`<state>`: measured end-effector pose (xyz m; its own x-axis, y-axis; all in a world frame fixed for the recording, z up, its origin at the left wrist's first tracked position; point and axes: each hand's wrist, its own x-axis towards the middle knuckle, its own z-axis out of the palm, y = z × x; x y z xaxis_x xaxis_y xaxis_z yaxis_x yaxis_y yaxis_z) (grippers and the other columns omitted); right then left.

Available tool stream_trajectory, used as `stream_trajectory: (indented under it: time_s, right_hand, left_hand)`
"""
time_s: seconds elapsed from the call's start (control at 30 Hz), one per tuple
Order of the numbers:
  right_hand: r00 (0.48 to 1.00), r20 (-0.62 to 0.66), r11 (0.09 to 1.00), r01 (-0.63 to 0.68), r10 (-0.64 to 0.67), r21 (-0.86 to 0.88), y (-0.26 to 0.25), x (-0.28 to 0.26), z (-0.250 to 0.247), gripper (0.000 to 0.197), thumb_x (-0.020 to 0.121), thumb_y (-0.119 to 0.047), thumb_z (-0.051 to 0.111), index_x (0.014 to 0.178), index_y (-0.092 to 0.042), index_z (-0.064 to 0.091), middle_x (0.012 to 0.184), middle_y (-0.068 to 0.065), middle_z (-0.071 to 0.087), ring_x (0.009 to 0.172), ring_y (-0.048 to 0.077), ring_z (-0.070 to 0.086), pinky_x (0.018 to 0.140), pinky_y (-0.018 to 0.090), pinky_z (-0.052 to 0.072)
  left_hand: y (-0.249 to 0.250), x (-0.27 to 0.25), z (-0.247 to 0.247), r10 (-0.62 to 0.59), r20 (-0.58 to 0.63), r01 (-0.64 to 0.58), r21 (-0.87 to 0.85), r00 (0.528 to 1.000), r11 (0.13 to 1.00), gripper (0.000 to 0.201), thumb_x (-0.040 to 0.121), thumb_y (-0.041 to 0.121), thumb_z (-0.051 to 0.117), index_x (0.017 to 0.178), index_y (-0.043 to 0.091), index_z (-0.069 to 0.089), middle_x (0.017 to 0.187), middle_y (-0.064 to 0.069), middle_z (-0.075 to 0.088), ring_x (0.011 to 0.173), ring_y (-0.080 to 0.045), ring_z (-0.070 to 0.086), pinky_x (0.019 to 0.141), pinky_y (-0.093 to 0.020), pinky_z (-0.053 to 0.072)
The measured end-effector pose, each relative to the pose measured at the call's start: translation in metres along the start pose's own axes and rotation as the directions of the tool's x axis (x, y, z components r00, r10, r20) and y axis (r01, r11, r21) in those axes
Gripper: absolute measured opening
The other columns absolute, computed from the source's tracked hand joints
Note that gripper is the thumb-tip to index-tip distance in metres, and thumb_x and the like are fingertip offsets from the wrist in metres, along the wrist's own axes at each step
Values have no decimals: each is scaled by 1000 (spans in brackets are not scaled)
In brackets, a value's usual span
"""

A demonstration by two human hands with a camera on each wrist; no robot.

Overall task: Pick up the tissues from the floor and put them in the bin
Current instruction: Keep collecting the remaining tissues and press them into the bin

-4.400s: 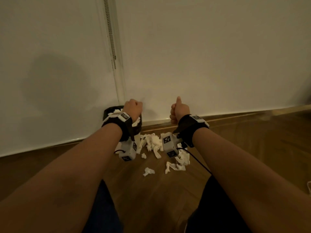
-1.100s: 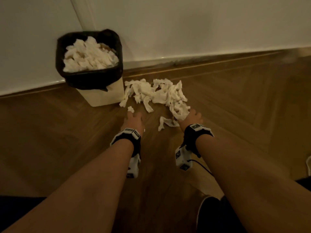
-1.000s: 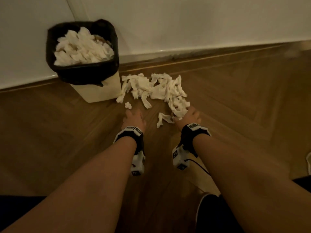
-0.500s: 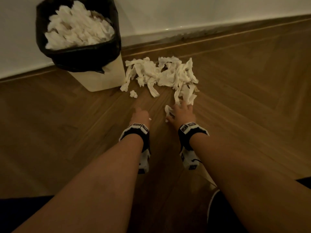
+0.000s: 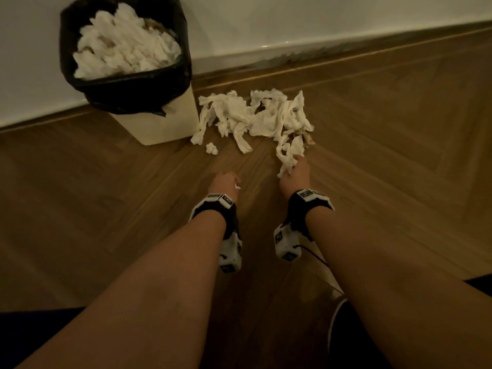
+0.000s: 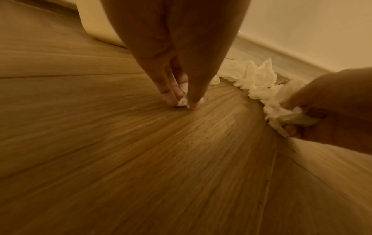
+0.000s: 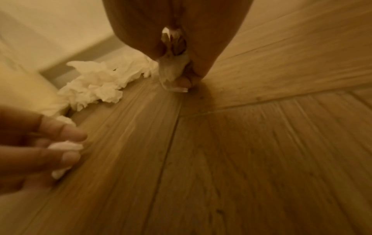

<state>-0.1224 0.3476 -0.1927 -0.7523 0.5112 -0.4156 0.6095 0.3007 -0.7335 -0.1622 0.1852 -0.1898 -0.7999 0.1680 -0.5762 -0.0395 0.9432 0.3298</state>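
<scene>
We list: left hand [image 5: 225,182], fingers [image 6: 173,93] pinching a small tissue scrap [image 6: 182,101] at the floor [image 5: 372,169]; right hand [image 5: 294,177] clutching a tissue strip [image 5: 287,158] beside the bin [image 5: 157,123].

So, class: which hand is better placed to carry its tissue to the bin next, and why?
Left hand: it lies nearer the bin and pinches a small scrap; the right hand grips tissue at the pile's near end, farther away.
</scene>
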Motion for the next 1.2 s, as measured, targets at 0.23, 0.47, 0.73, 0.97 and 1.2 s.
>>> stream_trajectory:
  time_s: [0.23,0.47,0.73,0.97,1.2]
  right_hand:
    - [971,-152,964,-150,186,221,8,-8,-8,54,86,-5,53,136,-8,33,140,15,31,119,30,47,99,33,41]
    - [915,162,786,-400,369,471,7,-4,-36,39,92,-4,43,130,-1,46,120,12,54,85,23,54,63,28,45]
    - [815,374,449,-563,444,694,16,-15,-44,14,89,-9,36,82,-9,48,60,5,44,40,15,41,49,26,36]
    - [826,436,502,-564,358,655,10,-18,-56,50,81,-59,57,84,-9,55,66,8,54,38,17,53,45,21,45]
    - [815,373,507,-572,444,645,-10,-29,-59,29,93,-17,56,120,-7,52,109,14,59,90,26,64,46,37,56]
  left_hand:
    - [-4,-8,8,-14,-131,-5,-146,991,989,20,91,8,53,107,17,61,130,-14,45,110,-28,54,94,-34,45]
    - [10,-10,6,16,-140,-53,-264,990,963,39,90,-1,46,123,19,52,119,-12,59,109,-28,57,85,-31,47]
    - [15,-7,14,65,-131,-92,-218,989,972,39,88,-5,46,122,11,53,120,-15,58,121,-27,48,99,-35,43]
    - [12,-8,14,19,-161,-48,-180,987,983,32,90,1,47,114,18,59,136,-17,46,113,-27,56,82,-30,46]
    - [17,-20,2,-20,-200,-40,-290,980,956,40,86,-6,49,112,21,58,131,-12,38,105,-27,54,74,-27,45]
